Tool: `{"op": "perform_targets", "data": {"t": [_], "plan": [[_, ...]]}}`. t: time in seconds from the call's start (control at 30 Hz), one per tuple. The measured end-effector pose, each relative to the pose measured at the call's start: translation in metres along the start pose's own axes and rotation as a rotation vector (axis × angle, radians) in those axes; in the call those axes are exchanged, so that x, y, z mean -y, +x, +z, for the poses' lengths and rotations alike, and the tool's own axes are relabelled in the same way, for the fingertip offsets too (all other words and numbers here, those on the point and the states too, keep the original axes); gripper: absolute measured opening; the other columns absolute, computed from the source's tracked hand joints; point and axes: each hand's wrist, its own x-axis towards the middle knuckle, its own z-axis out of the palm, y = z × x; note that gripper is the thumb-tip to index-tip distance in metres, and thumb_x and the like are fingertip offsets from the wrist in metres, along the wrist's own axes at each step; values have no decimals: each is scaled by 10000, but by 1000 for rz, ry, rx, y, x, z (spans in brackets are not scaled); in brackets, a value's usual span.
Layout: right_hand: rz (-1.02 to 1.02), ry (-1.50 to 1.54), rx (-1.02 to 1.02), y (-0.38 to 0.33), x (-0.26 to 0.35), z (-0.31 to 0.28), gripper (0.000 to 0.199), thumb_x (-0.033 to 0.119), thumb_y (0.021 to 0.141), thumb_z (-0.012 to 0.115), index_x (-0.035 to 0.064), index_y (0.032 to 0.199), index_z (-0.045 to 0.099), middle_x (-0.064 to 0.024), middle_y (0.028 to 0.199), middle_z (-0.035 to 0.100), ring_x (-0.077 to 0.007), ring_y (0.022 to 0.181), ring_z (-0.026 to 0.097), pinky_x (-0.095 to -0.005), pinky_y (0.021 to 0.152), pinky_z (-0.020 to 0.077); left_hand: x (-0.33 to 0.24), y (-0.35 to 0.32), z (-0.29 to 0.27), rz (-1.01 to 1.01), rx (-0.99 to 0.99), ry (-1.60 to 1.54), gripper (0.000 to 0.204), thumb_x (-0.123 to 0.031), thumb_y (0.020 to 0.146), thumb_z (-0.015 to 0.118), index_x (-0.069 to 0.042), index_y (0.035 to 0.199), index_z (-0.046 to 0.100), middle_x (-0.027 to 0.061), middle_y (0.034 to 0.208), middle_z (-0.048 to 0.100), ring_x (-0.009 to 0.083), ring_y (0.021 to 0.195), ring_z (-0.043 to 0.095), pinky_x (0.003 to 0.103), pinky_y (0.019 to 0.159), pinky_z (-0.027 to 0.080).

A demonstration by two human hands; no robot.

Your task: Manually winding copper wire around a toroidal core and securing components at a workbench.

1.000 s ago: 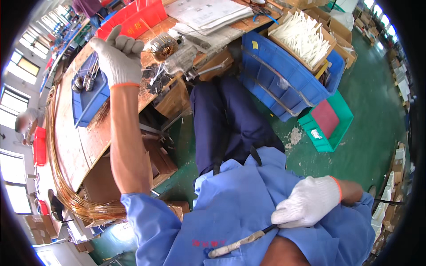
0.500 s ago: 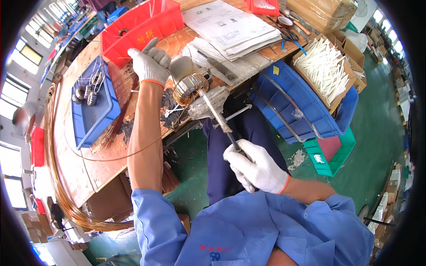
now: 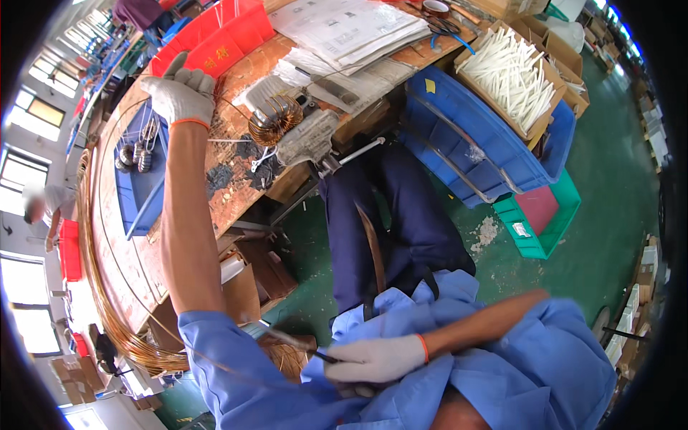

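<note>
Left hand [image 3: 179,93]: gloved in white, arm stretched out over the desk [image 3: 129,265], fingers curled narrow; a thin copper wire [image 3: 229,140] runs from beside it, but whether it is pinched I cannot tell.
Right hand [image 3: 376,358]: gloved, drawn back against the blue shirt at the chest, closed on a thin dark rod-like tool [image 3: 301,345] that points toward the person's left.
Wound coil [image 3: 276,120]: copper ring winding, upright in a grey clamp [image 3: 308,140] at the desk's near edge, between the two hands, well apart from the right hand.
Blue tray [image 3: 140,183]: just under the left wrist, holding small metal pieces.
Edges: desk rim curves along the left; loops of copper wire [image 3: 107,315] hang off it down to the floor.
Open room: green floor [image 3: 595,236] to the right, past a blue crate [image 3: 480,143] and a box of white tubes [image 3: 512,72].
Hard to make out: tool tip and its far end blur into the shirt; red bin [image 3: 215,39] cut by the rim.
</note>
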Motion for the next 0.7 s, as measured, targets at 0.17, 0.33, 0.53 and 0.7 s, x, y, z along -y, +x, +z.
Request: {"op": "perform_targets", "data": {"t": [0.17, 0.33, 0.53, 0.7], "plan": [[-510, 103, -739, -22, 12, -50, 241, 177, 1153, 477, -17, 1061, 585, -120, 953, 746, -160, 993, 761, -320, 843, 590, 9, 20, -16, -32, -40, -61, 914, -653, 1128, 150, 97, 1153, 671, -26, 606, 219, 141, 511, 205, 322, 462, 210], [-215, -173, -760, -30, 75, -94, 288, 266, 1143, 528, 0, 1051, 587, -77, 838, 669, -126, 575, 650, -290, 522, 525, 34, 34, -7, -121, -37, -92, 935, -709, 1111, 170, 86, 1143, 662, -32, 593, 222, 135, 497, 202, 313, 449, 194], [-318, 57, -735, 22, 131, -118, 297, 304, 1132, 555, 39, 999, 574, -21, 731, 583, -93, 432, 517, -288, 366, 427, 72, 39, 1, -240, 6, -133, 921, -706, 1111, 170, 69, 1136, 666, -34, 603, 238, 132, 501, 205, 313, 445, 192], [-21, -494, -872, 19, 181, -142, 300, 328, 1074, 639, 43, 999, 585, -85, 733, 637, -167, 454, 599, -341, 407, 486, 86, 35, 11, -255, 63, -67, 866, -669, 1122, 213, 76, 1193, 648, -42, 622, 254, 117, 504, 218, 305, 444, 200]]}}
